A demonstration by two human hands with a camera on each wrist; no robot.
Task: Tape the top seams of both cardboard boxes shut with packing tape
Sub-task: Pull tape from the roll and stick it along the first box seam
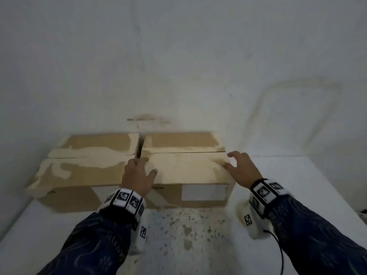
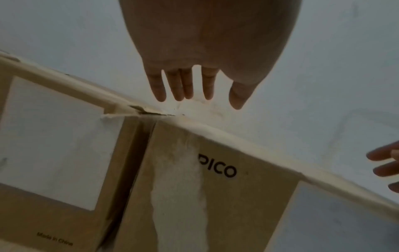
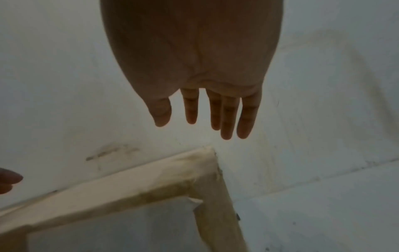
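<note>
Two brown cardboard boxes stand side by side on a white table, the left box (image 1: 85,171) and the right box (image 1: 186,169). Their flaps lie down, and a seam (image 1: 184,152) runs left to right across each top. Pale torn patches mark the tops. My left hand (image 1: 139,171) hovers with spread, straight fingers over the right box's near left corner, by the dark gap between the boxes (image 2: 138,153). My right hand (image 1: 237,166) is spread at the same box's right edge, above its corner (image 3: 208,153). Both hands (image 2: 194,92) (image 3: 205,119) hold nothing. The right box's front reads PICO (image 2: 217,168).
A white wall (image 1: 178,66) stands right behind the boxes. The table (image 1: 297,175) reaches out to the right of the boxes and has a speckled brown stain (image 1: 188,221) in front of them. A black cable (image 1: 278,247) hangs from my right wrist.
</note>
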